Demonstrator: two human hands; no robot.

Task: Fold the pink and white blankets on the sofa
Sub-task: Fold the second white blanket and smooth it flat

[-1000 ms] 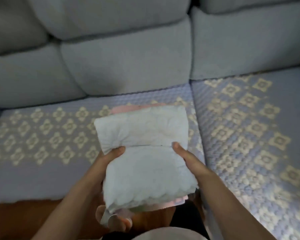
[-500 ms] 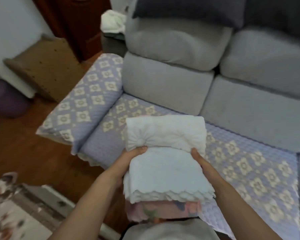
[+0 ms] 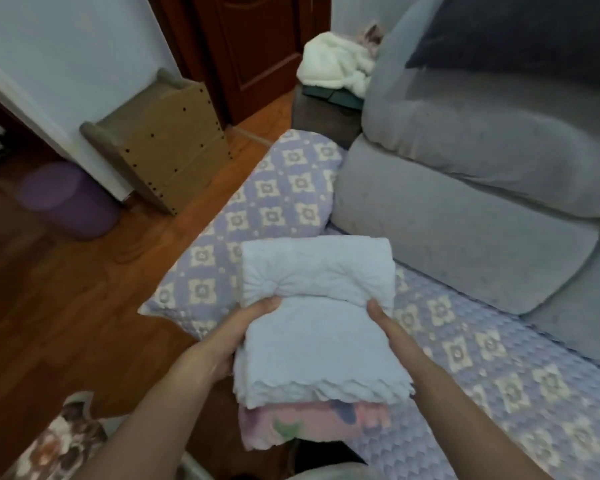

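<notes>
A folded white blanket [image 3: 317,327] with a scalloped edge lies on top of a folded pink blanket [image 3: 312,424] with a flower print. I hold the stack in front of me, above the sofa's left end. My left hand [image 3: 236,332] grips the stack's left side, thumb on top of the white blanket. My right hand [image 3: 383,315] grips its right side the same way. Both hands' fingers are hidden under the stack.
The sofa seat [image 3: 471,348] has a lilac quilted cover with cream flowers, which also wraps the armrest [image 3: 278,202]. Grey back cushions [image 3: 465,216] are on the right. Left: wooden floor [image 3: 66,306], a purple bin [image 3: 66,199], a cardboard piece [image 3: 167,140], a dark door [image 3: 253,46]. White fabric [image 3: 336,69] lies behind the sofa.
The view has swung from the sofa's middle seat to its left end, and the armrest and floor have come into sight. Both hands have kept their grip on the stacked blankets.
</notes>
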